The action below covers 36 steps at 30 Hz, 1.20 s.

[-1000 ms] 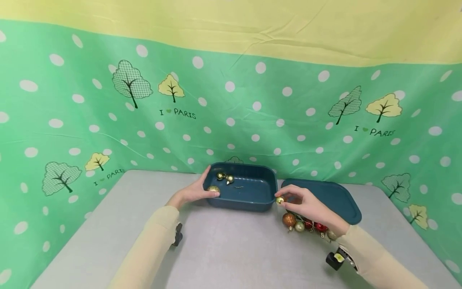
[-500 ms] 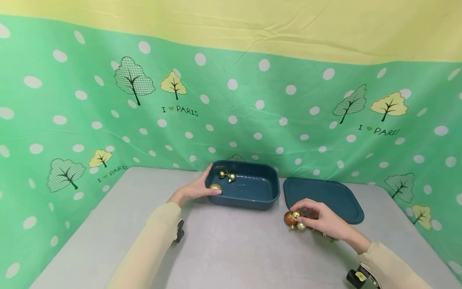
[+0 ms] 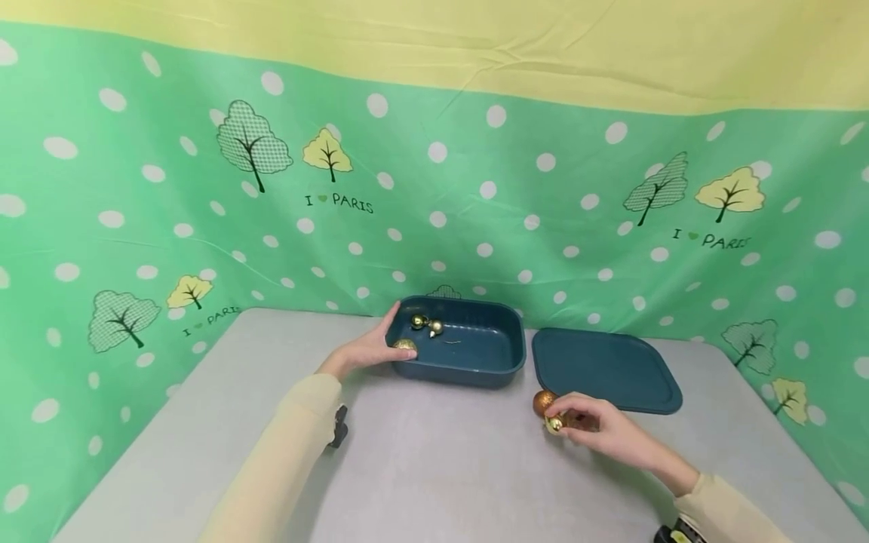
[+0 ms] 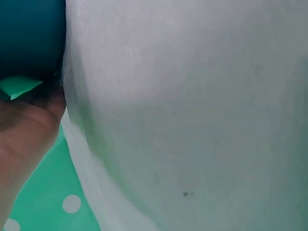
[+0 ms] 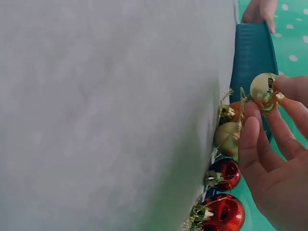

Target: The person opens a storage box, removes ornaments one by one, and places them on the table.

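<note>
My left hand point(image 3: 363, 353) grips the left end of the dark blue plastic box point(image 3: 468, 377), its thumb over the front rim. Beside that thumb, inside the box, sits a glittery gold bauble point(image 3: 405, 344); two smaller gold baubles point(image 3: 418, 321) lie farther back. A small gold bauble point(image 5: 262, 87) is pinched by my right hand point(image 3: 606, 431), just in front of a row of baubles on the table. That row shows an orange bauble point(image 3: 544, 402), a pale gold bauble point(image 5: 227, 138) and red baubles point(image 5: 228, 212); the right hand hides most of it in the head view.
The blue lid point(image 3: 604, 369) lies flat to the right of the box, behind the baubles. A thin gold string point(image 3: 451, 342) is on the box floor. The grey table point(image 3: 434, 467) backs onto a green dotted curtain point(image 3: 475, 219).
With the gold bauble between its fingers, my right hand has moved from the box's right end rightward and nearer, to the bauble row. The left hand keeps its grip on the box.
</note>
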Tool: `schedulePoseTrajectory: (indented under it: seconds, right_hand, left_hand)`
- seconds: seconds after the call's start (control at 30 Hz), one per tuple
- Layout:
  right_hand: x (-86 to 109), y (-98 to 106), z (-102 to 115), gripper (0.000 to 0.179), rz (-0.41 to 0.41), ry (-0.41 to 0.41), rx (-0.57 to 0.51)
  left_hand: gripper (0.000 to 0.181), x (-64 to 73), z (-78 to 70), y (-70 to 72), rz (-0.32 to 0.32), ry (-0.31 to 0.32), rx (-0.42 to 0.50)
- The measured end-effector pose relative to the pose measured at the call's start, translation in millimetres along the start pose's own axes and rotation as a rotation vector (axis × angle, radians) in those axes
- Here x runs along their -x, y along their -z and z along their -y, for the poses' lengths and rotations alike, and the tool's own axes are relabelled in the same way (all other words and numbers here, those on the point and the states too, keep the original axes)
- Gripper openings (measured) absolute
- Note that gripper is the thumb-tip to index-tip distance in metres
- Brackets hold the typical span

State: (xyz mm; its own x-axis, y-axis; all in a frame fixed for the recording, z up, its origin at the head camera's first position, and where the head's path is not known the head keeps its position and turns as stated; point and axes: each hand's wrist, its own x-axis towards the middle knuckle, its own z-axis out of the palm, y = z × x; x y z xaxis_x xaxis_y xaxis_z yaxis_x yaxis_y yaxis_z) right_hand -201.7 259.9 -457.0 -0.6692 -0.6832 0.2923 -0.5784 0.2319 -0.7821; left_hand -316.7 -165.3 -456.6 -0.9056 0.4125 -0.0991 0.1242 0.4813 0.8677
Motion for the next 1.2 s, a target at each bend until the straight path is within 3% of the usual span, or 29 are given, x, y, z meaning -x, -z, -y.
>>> schedulePoseTrajectory:
  seconds: [0.33,0.8,1.03,1.2]
  right_hand:
    - [6.8,-6.6,-3.9,0.020,0.018,-0.069,0.061]
    - [11.4,-8.8,-4.6,0.025,0.031,-0.112,0.051]
    - [7.3,-2.6,1.5,0.026,-0.008,-0.032,0.064]
    - [2.0,2.2,8.4,0.027,-0.035,-0.019,0.047]
  left_hand:
    - [0.113,0.4,-0.4,0.4,0.006,0.003,-0.023]
    - [0.113,0.9,-0.3,-0.3,0.004,-0.013,-0.019]
    - [0.112,4.1,-6.3,0.2,0.005,-0.019,-0.005]
    - [0.113,1.0,-1.3,-0.6,0.003,-0.013,-0.028]
